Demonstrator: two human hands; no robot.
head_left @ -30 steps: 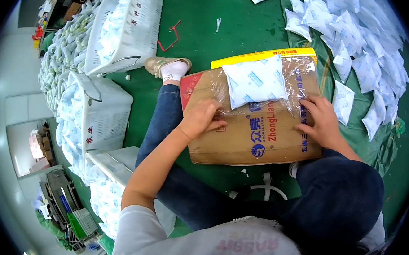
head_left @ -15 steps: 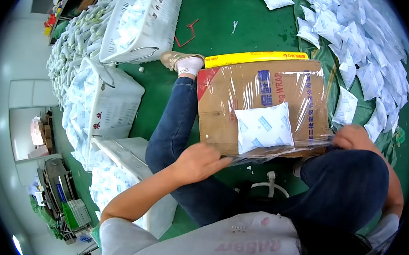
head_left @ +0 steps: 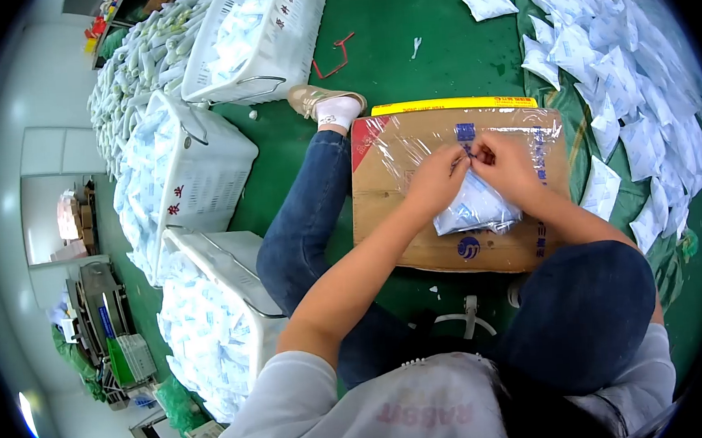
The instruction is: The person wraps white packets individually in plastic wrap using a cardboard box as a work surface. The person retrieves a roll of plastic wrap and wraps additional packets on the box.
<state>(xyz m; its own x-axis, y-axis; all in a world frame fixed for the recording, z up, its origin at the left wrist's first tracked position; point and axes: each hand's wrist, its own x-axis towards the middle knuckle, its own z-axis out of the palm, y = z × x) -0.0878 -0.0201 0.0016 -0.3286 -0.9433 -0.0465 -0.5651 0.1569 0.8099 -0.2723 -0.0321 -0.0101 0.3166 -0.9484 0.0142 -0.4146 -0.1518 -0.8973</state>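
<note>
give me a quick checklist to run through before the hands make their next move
1. Packet on top of the cardboard box: ok, it lies there.
2. Left hand and right hand on the clear film: ok, both pinch at the packet's far end.
3. Clear film closed at that end: cannot tell, the hands hide it.
4. Clear film smooth: not ok, creased at the packet's near edge.
5. Yellow wrap package out of the way: ok, beyond both hands, at the box's far edge.
</note>
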